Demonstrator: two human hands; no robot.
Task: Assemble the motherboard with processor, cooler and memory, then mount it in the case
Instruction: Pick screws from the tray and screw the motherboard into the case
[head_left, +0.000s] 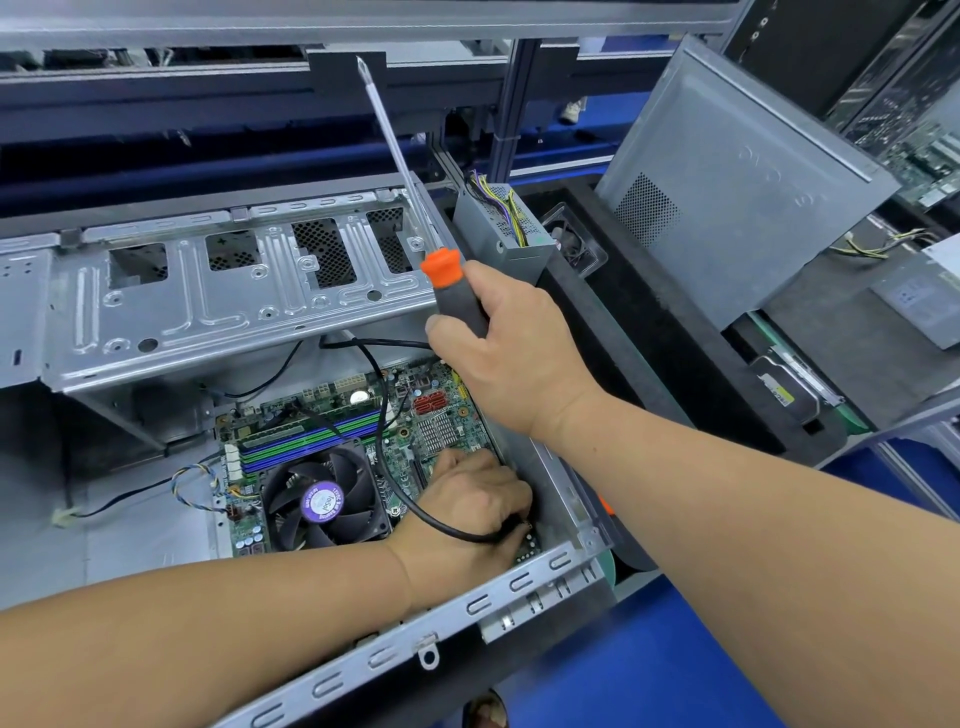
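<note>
The green motherboard (332, 441) with black cooler fan (324, 501) lies inside the grey steel case (208, 291); mounting looks underway. The right hand (511, 353) grips an orange-collared screwdriver (452, 291), tip up. The left hand (472, 506), fingers curled, pinches something at the board's near-right corner, likely a screw. Next: bring the tip down onto it.

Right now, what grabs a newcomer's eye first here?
The screwdriver with the orange collar, gripped by the right hand at centre, its blade pointing up and away. Below it, the left hand reaches into the open case, fingers on a black cable beside the fan on the motherboard.
</note>
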